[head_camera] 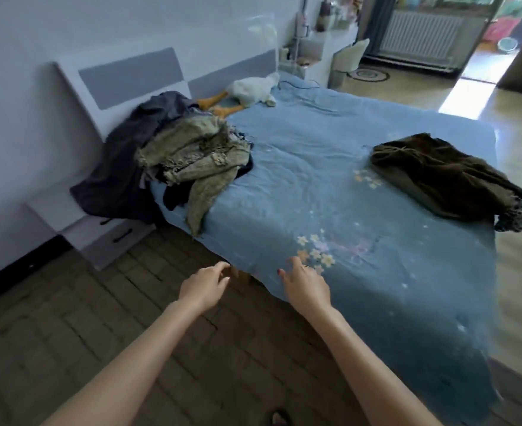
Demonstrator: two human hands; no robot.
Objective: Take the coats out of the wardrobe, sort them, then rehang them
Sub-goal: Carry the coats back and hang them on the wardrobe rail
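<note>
A heap of coats lies at the head end of the bed (315, 167): a dark navy coat (121, 167) spills over the bedside, and an olive tweed fringed coat (192, 155) sits on top of it. A dark brown coat (447, 176) lies alone on the right side of the blue bedspread. My left hand (204, 284) hovers over the floor near the bed's corner, fingers relaxed, holding nothing. My right hand (306, 282) is stretched out over the bedspread's front edge, fingers spread, empty. No wardrobe is in view.
A white plush goose (253, 89) lies by the grey headboard (130, 78). A white nightstand (100, 235) with drawers stands left of the bed. Brown tiled floor (100, 318) lies in front. A radiator (419, 32), a stool and a doorway are at the far right.
</note>
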